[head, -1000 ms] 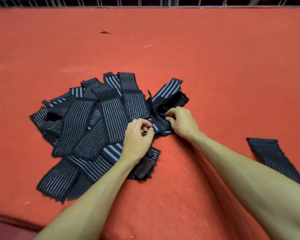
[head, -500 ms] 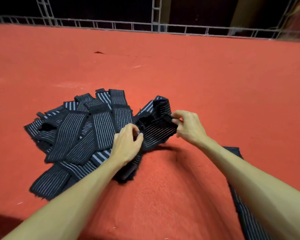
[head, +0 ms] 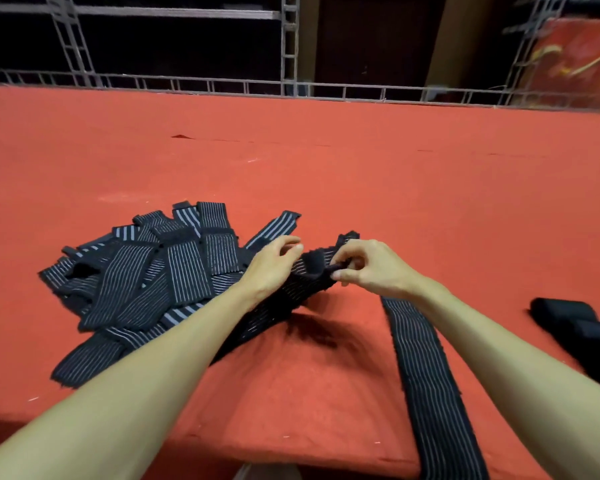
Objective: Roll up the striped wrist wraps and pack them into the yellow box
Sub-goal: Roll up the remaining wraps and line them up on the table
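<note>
Hanging between both hands, a black white-striped elastic wrist wrap [head: 293, 294], pinched at its fuzzy end by the right hand [head: 369, 268] and gripped by the left hand [head: 271, 268], sits just above the red felt surface's [head: 326, 174] middle, beside a heap of like striped wraps [head: 136, 278] toward the left edge.

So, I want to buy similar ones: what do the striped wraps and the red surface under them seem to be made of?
Striped wraps: woven elastic fabric, it seems, matte black with thin pale ribbing; edges look fuzzy. The held wrap has a plush dark patch, possibly hook-and-loop. Red surface: felt or short-pile carpet, matte, with a soft nap.
</note>
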Demonstrator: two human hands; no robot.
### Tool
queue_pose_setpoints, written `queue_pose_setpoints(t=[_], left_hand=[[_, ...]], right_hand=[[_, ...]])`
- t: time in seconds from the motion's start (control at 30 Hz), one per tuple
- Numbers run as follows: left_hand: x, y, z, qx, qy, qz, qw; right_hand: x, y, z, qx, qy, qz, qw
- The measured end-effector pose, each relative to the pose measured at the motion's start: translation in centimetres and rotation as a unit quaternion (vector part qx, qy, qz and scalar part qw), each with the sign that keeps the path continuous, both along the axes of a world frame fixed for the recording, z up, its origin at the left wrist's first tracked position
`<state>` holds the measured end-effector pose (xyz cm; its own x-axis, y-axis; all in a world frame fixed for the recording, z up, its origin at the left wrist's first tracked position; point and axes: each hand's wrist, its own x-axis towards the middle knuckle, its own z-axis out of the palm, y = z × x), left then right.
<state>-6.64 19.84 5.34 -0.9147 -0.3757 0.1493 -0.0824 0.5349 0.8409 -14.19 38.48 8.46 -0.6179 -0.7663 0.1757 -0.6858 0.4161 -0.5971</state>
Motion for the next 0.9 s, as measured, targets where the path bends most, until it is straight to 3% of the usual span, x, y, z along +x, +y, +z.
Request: queue_pose_setpoints(t=[0.13,0.3,0.4,0.53,0.7,0.77,0.9], left_hand=[[-0.3,0.0,-2.3,-0.04,-0.09,-0.064,0.993],[-1.1,0.7,-3.9,-0.15,-0.14,-0.099,0.974],[-2.4,1.6,-3.8,-0.222,-0.118,-0.108,0.962],[-5.1,4.0,-3.8,-0.234,-0.048,-0.138,0.961],[-8.7,7.2,-6.0,-0.306,-0.175,-0.198,0.914],[-9.7,7.7,-7.2,-0.304,-0.197,-0.167,0.917],[-9.9,6.9,-8.2,-0.246,-0.133,-0.108,0.954]], right_hand=[[-0.8,2.1,-1.0,-0.009,-0.098,0.019,0.995],[-1.3,4.3,-3.8,0.035,-0.178,0.034,0.983],[-1.7,5.2,-6.6,0.055,-0.147,0.015,0.988],[-2.4,6.6,-9.9,0.065,-0.117,0.004,0.991],[-3.1,7.3,-11.8,0.017,-0.129,-0.008,0.991],[-3.2,7.5,-12.1,0.005,-0.139,-0.006,0.99],[-3.5,7.5,-12.4,-0.014,-0.157,0.002,0.987]])
